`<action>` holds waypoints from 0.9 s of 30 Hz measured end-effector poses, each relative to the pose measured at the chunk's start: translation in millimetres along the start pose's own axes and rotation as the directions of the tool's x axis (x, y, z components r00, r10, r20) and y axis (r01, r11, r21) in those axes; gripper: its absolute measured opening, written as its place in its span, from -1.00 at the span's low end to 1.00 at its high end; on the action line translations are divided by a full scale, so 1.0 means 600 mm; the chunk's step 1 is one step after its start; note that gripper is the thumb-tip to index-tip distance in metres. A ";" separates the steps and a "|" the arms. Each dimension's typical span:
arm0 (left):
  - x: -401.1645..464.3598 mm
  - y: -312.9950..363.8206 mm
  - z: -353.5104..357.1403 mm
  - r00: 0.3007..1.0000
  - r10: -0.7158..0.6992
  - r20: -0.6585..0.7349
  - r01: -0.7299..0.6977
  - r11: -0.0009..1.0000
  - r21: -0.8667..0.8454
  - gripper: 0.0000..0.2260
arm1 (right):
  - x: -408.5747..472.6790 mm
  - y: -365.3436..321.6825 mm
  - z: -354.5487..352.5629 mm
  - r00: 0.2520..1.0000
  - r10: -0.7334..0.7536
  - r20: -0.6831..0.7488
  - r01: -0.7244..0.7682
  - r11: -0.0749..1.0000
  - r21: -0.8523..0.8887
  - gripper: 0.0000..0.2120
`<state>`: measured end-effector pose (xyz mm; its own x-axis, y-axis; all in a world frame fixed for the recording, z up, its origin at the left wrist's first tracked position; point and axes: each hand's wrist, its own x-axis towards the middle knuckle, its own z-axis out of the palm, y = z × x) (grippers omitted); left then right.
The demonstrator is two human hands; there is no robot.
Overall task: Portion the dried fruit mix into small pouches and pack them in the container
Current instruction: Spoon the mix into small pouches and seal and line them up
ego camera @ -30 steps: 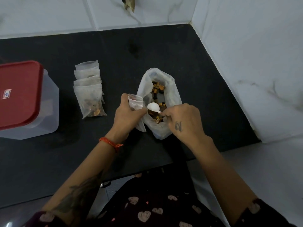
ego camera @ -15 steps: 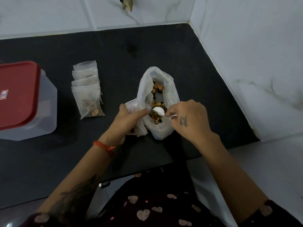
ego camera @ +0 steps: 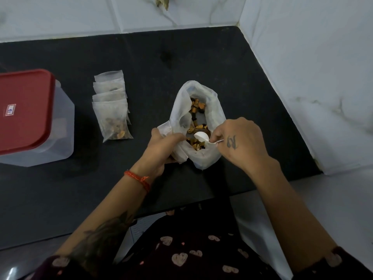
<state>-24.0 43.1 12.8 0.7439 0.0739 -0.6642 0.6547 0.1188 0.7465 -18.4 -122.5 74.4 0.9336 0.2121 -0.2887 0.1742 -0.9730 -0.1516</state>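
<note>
An open white plastic bag (ego camera: 214, 110) of dried fruit mix (ego camera: 196, 107) lies mid-counter. My right hand (ego camera: 238, 142) pinches the handle of a small white spoon (ego camera: 201, 136), whose bowl sits down among the fruit inside the bag. My left hand (ego camera: 161, 146) grips a small translucent pouch (ego camera: 164, 128) pressed against the bag's left edge. A row of several filled pouches (ego camera: 111, 106) lies to the left. The clear container (ego camera: 60, 126) with a red lid (ego camera: 24, 110) stands at the far left.
The black counter (ego camera: 60, 188) ends at white tiled walls behind and on the right (ego camera: 302, 77). Its front edge runs just above my dark heart-patterned clothing (ego camera: 191, 253).
The spoon has gone from beside the pouch mouth down into the fruit in the bag. My left hand has lowered the small pouch against the bag's left side.
</note>
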 end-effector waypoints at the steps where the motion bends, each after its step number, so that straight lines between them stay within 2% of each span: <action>1: -0.001 0.002 -0.001 1.000 -0.012 0.014 0.012 1.000 0.015 -0.36 | 0.001 0.001 0.000 1.000 0.005 -0.010 -0.005 1.000 0.011 -0.75; 4: -0.003 0.007 -0.001 0.995 -0.065 0.076 0.060 0.996 0.063 -0.22 | 0.004 0.002 0.003 1.000 0.004 -0.012 -0.003 0.999 0.039 -0.77; 9: -0.005 0.006 0.010 0.998 -0.044 0.045 0.043 0.999 0.014 -0.25 | 0.006 0.016 0.014 1.000 0.021 0.011 -0.023 0.977 0.211 -0.79; 13: -0.010 0.001 0.016 0.999 -0.032 0.008 0.032 0.997 -0.072 -0.29 | 0.009 0.034 0.014 0.989 0.094 0.113 -0.138 0.852 0.504 -0.80; 15: -0.012 -0.004 0.018 1.000 -0.020 -0.009 0.018 0.994 -0.108 -0.31 | 0.009 0.039 0.013 0.982 0.112 0.150 -0.180 0.788 0.589 -0.81; 18: -0.020 -0.007 0.021 1.000 0.025 -0.017 -0.028 0.983 -0.179 -0.50 | 0.010 0.043 0.015 0.982 0.118 0.146 -0.184 0.769 0.613 -0.81; 23: -0.022 -0.008 0.025 0.998 0.062 -0.025 -0.066 0.961 -0.269 -0.46 | 0.011 0.045 0.017 0.977 0.117 0.179 -0.206 0.742 0.638 -0.82; 27: -0.021 -0.011 0.028 0.994 0.103 -0.036 -0.109 0.946 -0.306 -0.47 | 0.010 0.054 0.016 0.971 0.090 0.221 -0.227 0.635 0.739 -0.84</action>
<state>-35.3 24.5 17.0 0.8023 0.1210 -0.5845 0.4969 0.4072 0.7663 -10.3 -151.8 58.5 0.8533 0.1383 -0.5027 -0.3326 -0.5982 -0.7291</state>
